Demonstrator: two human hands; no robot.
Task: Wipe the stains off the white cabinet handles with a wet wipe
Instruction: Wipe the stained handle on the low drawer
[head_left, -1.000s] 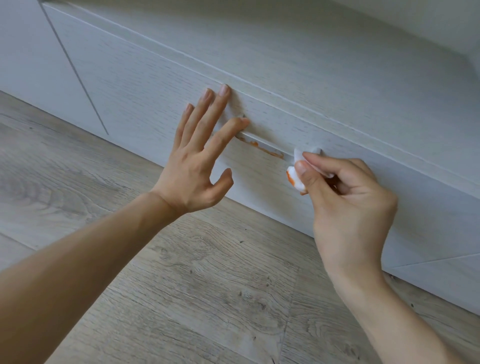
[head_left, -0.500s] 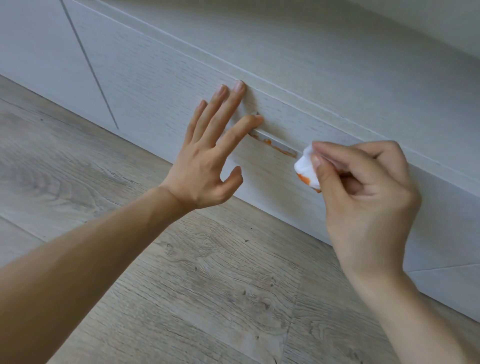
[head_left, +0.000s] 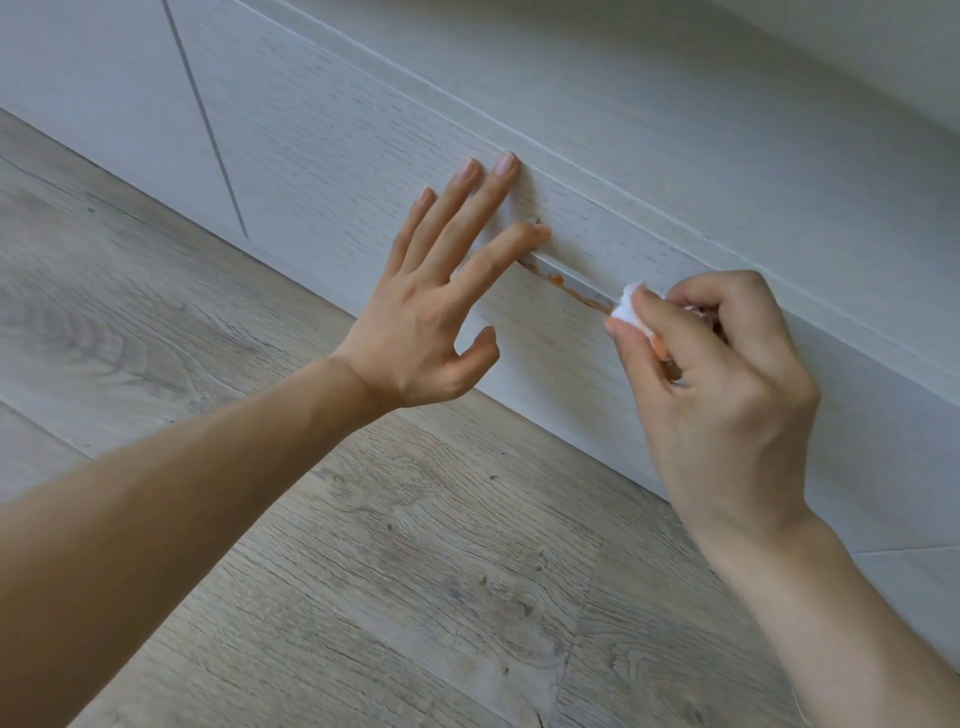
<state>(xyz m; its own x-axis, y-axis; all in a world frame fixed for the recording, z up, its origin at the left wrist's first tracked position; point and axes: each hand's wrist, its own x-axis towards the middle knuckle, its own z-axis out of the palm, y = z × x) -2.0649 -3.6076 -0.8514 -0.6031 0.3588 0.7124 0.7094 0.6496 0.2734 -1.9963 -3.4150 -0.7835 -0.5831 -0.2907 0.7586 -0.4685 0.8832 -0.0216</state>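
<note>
A white recessed handle (head_left: 569, 274) runs along the top edge of a low white cabinet drawer front (head_left: 332, 156). Orange stains (head_left: 557, 279) streak its underside. My left hand (head_left: 441, 306) lies flat against the drawer front with fingers straight, its index fingertip at the handle's left end. My right hand (head_left: 727, 374) pinches a bunched white wet wipe (head_left: 631, 309), smeared with orange, and holds it against the right end of the handle. The handle's right part is hidden behind the wipe and my fingers.
Grey wood-grain floor (head_left: 363, 545) stretches below the cabinet. A vertical gap (head_left: 208, 119) splits the cabinet fronts at the left. Another panel seam (head_left: 914, 548) shows at the lower right. The cabinet top (head_left: 675, 78) slopes away above.
My right hand has lowered slightly and brought the wipe onto the right end of the handle. The left hand has kept its place on the drawer front. The camera shifted a little.
</note>
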